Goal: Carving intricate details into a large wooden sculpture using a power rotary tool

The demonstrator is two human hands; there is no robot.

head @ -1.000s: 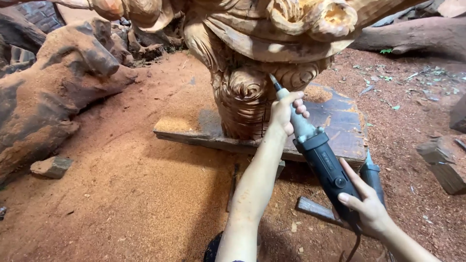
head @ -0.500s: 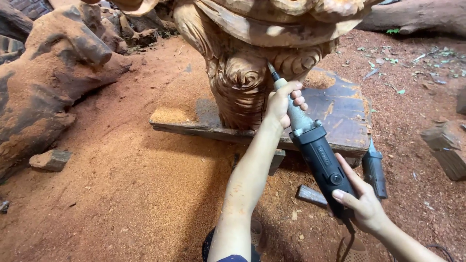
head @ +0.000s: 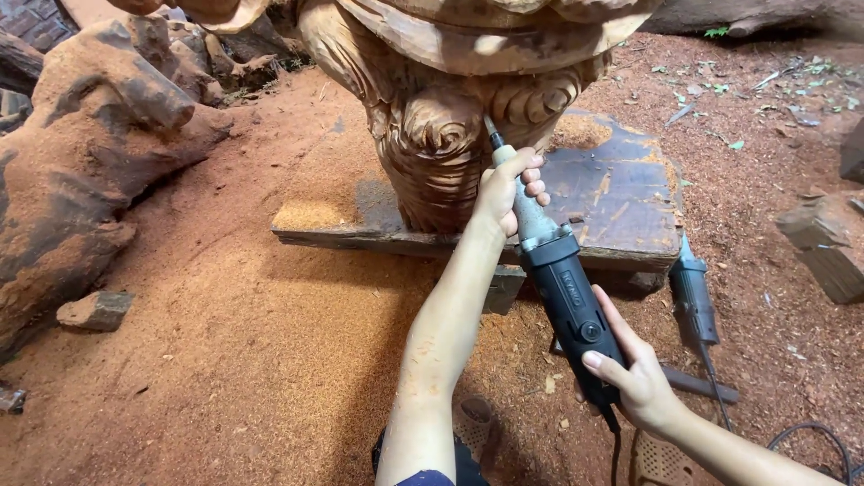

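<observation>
Since a moment ago, both hands are sitting lower and more central in the frame, the carving looming larger at top.

Left hand (head: 509, 193): forearm stretching up from bottom centre, fingers curling closed around the grey neck of the rotary grinder (head: 560, 288), just behind the bit.

Right hand (head: 634, 376): lower right, wrist bending inward, fingers wrapping shut about the tool's black rear end where the cord is leaving.

Grinder: lying diagonally between the two hands, tip touching the scrolled foot of the wooden carving (head: 450, 117) at centre top.

Second grinder (head: 693, 297): resting on sawdust at right, beside the dark board (head: 621, 198) under the carving.
</observation>
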